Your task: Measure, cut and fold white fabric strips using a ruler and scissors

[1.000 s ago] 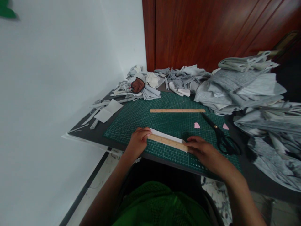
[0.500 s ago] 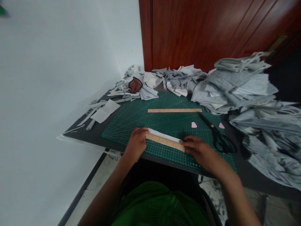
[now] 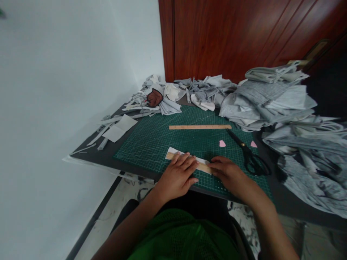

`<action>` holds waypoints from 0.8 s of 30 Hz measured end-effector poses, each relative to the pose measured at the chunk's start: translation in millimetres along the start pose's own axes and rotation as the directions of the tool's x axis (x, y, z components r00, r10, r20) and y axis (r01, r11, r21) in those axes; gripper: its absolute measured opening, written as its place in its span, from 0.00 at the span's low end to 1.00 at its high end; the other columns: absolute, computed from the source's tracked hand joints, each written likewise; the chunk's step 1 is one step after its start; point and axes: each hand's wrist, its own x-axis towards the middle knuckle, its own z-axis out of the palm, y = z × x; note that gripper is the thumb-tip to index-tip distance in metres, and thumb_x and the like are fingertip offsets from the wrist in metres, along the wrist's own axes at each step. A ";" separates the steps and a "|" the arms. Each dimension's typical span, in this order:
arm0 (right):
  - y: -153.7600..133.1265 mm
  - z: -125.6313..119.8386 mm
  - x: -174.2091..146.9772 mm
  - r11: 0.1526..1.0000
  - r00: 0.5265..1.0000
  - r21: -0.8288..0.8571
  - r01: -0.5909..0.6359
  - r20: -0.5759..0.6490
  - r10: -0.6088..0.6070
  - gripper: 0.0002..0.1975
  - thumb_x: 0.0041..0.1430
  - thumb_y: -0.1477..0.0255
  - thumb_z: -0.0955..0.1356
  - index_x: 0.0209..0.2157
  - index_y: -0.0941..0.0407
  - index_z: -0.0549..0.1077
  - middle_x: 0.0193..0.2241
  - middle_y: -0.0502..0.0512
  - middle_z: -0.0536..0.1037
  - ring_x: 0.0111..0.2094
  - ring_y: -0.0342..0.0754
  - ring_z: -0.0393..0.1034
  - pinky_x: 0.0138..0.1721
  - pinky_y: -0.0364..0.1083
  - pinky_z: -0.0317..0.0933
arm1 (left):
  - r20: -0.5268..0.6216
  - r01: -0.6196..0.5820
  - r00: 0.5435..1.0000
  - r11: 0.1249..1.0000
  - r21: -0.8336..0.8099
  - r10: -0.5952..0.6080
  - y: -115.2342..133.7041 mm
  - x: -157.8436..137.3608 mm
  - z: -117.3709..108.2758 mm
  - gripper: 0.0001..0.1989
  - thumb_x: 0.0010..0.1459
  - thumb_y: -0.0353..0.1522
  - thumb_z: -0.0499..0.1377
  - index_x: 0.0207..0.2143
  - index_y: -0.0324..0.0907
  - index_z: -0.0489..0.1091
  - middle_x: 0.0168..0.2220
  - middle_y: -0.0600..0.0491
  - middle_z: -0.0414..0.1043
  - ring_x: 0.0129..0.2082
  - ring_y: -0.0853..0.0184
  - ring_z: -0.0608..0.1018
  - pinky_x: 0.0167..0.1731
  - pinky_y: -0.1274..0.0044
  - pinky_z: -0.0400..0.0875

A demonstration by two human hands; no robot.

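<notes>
A short wooden ruler lies slightly slanted on a white strip, whose edge shows along the far side; whether it is cloth or paper I cannot tell. My left hand rests flat across the ruler's middle, fingers stretched out and thumb apart. At the right end, my right hand has its fingertips closed on the ruler and strip. Both lie near the front of a green cutting mat. Black scissors lie slightly open, right of my right hand.
Another wooden ruler lies farther back. Two pink pieces, one left of the scissors and a smaller pink piece, lie nearby. Grey fabric is heaped right; scraps line the back. White paper lies left, near the wall.
My left hand has left the ruler's left end, moved right and opened flat over its middle. My right hand keeps its place at the right end.
</notes>
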 end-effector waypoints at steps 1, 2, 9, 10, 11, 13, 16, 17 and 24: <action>-0.4 -0.8 0.0 1.000 1.000 -0.001 -0.006 0.004 0.006 0.19 0.64 0.79 0.65 0.49 0.54 0.83 0.48 0.64 0.79 0.49 0.58 0.76 0.54 0.55 0.68 | 0.001 0.005 1.000 1.000 -0.009 -0.005 -1.3 0.1 -0.7 0.26 0.72 0.43 0.53 0.68 0.45 0.60 0.71 0.49 0.61 0.73 0.54 0.58 0.73 0.56 0.45; -0.4 -1.3 0.0 1.000 1.000 -0.008 -0.019 0.007 0.019 0.18 0.65 0.78 0.64 0.50 0.55 0.83 0.46 0.64 0.79 0.47 0.58 0.76 0.52 0.55 0.69 | -0.002 0.012 1.000 1.000 -0.010 -0.012 -2.5 0.1 -1.3 0.25 0.73 0.42 0.53 0.68 0.46 0.61 0.70 0.49 0.61 0.73 0.54 0.57 0.73 0.56 0.46; 4.7 4.6 3.5 0.979 0.994 -0.171 -0.107 -0.011 0.106 0.18 0.67 0.80 0.62 0.50 0.57 0.81 0.41 0.63 0.77 0.43 0.56 0.74 0.48 0.51 0.68 | -0.097 0.020 0.995 0.994 0.103 -0.010 2.0 -1.8 0.0 0.24 0.71 0.37 0.57 0.66 0.45 0.64 0.74 0.43 0.51 0.75 0.47 0.50 0.71 0.51 0.49; 5.2 5.0 4.2 0.979 0.994 -0.169 -0.110 -0.011 0.109 0.18 0.68 0.80 0.62 0.49 0.57 0.81 0.40 0.63 0.78 0.43 0.55 0.74 0.48 0.50 0.68 | -0.105 0.020 0.994 0.994 0.106 -0.009 2.8 -2.0 0.7 0.23 0.70 0.37 0.57 0.65 0.44 0.65 0.73 0.43 0.53 0.75 0.48 0.52 0.71 0.52 0.51; 5.3 4.7 4.8 0.980 0.994 -0.162 -0.112 -0.012 0.112 0.17 0.68 0.79 0.63 0.49 0.57 0.81 0.40 0.62 0.78 0.43 0.55 0.75 0.49 0.49 0.67 | -0.114 0.027 0.993 0.994 0.105 -0.015 3.2 -2.2 1.3 0.22 0.70 0.37 0.58 0.64 0.44 0.67 0.72 0.43 0.55 0.74 0.48 0.55 0.70 0.53 0.54; 4.5 1.7 5.0 0.983 0.994 -0.150 -0.110 -0.020 0.108 0.15 0.69 0.77 0.64 0.49 0.57 0.81 0.42 0.62 0.79 0.44 0.54 0.75 0.50 0.49 0.67 | -0.124 0.050 0.992 0.994 0.098 -0.037 2.0 -2.2 1.8 0.20 0.70 0.37 0.58 0.62 0.43 0.69 0.69 0.42 0.60 0.71 0.48 0.61 0.67 0.54 0.60; 2.5 -8.4 0.6 0.955 0.983 -0.250 -0.159 -0.130 0.130 0.15 0.71 0.75 0.63 0.51 0.60 0.79 0.45 0.64 0.80 0.48 0.56 0.75 0.52 0.50 0.66 | -0.120 0.043 0.992 0.996 0.081 -0.033 -5.0 -1.9 0.2 0.17 0.70 0.35 0.58 0.59 0.44 0.71 0.65 0.44 0.66 0.66 0.50 0.68 0.64 0.55 0.65; 2.1 -12.5 -2.3 0.915 0.965 -0.334 -0.226 -0.206 0.163 0.16 0.72 0.75 0.62 0.52 0.60 0.78 0.47 0.66 0.80 0.49 0.58 0.75 0.52 0.52 0.66 | -0.119 0.033 0.993 0.997 0.072 -0.024 -8.4 -1.8 -1.0 0.16 0.70 0.34 0.58 0.58 0.44 0.72 0.64 0.45 0.67 0.64 0.51 0.69 0.63 0.56 0.66; 8.5 -28.6 -21.2 0.458 0.729 -0.569 -0.683 -0.498 0.469 0.21 0.73 0.71 0.59 0.60 0.61 0.73 0.45 0.73 0.76 0.45 0.70 0.77 0.39 0.57 0.66 | -0.111 0.057 0.993 0.997 0.050 -0.051 -21.3 0.2 -10.8 0.08 0.68 0.30 0.58 0.47 0.42 0.74 0.58 0.45 0.72 0.64 0.53 0.69 0.68 0.57 0.60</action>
